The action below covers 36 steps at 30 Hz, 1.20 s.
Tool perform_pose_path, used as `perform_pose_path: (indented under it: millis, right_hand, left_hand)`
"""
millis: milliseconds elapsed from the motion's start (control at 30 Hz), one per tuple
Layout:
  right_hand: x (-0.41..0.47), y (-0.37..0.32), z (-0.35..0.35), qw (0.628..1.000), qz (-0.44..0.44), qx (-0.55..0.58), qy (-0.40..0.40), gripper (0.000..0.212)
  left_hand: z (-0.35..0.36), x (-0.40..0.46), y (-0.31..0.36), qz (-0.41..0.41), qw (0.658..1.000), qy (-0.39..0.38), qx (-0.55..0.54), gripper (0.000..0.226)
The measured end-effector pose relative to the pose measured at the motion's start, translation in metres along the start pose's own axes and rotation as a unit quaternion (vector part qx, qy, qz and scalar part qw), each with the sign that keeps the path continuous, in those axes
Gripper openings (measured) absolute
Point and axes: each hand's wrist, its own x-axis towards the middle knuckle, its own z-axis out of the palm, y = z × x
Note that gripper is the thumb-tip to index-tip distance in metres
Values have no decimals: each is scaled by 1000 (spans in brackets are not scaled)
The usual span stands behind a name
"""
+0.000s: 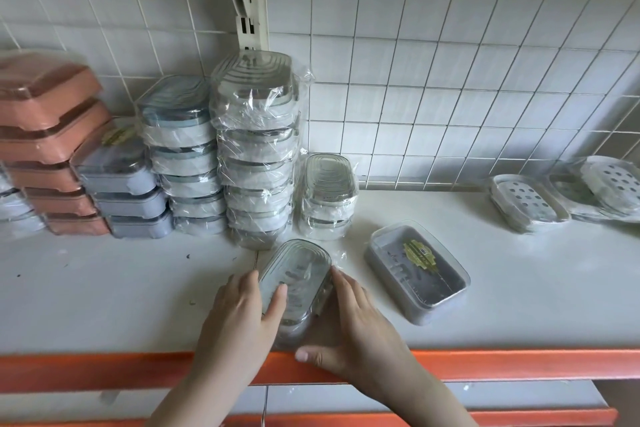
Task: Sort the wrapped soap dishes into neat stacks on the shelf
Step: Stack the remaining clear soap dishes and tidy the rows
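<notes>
Both hands held one wrapped soap dish (294, 282) at front edge of shelf (104, 295). Left hand (242, 315) grip: thumb over lid, fingers on left side. Right hand (349, 329) grip: fingers along right side, thumb under near end. Tall clear stack (258, 149) directly beyond grip; grey lidded dish (417, 272) right of it.
</notes>
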Motion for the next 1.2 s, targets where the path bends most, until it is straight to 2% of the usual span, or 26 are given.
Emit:
perform_pose_path:
  millis: [100,200,267,367,467,600,667,800,867,1067,1200]
  right_hand:
    - [0,-2,2,1000,-2,-20,7,135]
    - [1,1,3,997,-21,37,61,125]
    - [2,4,2,990,-48,68,118,117]
    - [2,2,-6,972,-77,91,202,105]
    - [10,1,-26,965,-78,98,231,103]
    - [37,11,-63,974,-48,85,205,109]
    - [54,16,-81,978,-23,118,171,106]
    - [85,26,-102,977,-26,170,127,68]
    - [96,28,-105,972,-22,211,98,58]
    - [121,35,-110,966,-6,242,85,43]
    - [132,36,-108,975,-8,200,100,39]
  left_hand:
    - [2,-4,1,15,998,23,-65,70]
    - [1,-12,9,100,983,78,-136,47]
    - [0,-15,15,139,968,105,-183,39]
    - [-4,-12,24,177,948,120,-236,42]
    - [-10,2,37,203,936,116,-264,50]
    - [-17,39,52,191,937,29,-292,62]
    - [-16,58,58,178,938,12,-298,65]
    - [-9,81,74,127,949,59,-281,56]
    - [-7,86,80,107,949,83,-284,55]
    - [-9,95,90,107,950,101,-275,54]
    - [-7,97,89,100,958,81,-256,56]
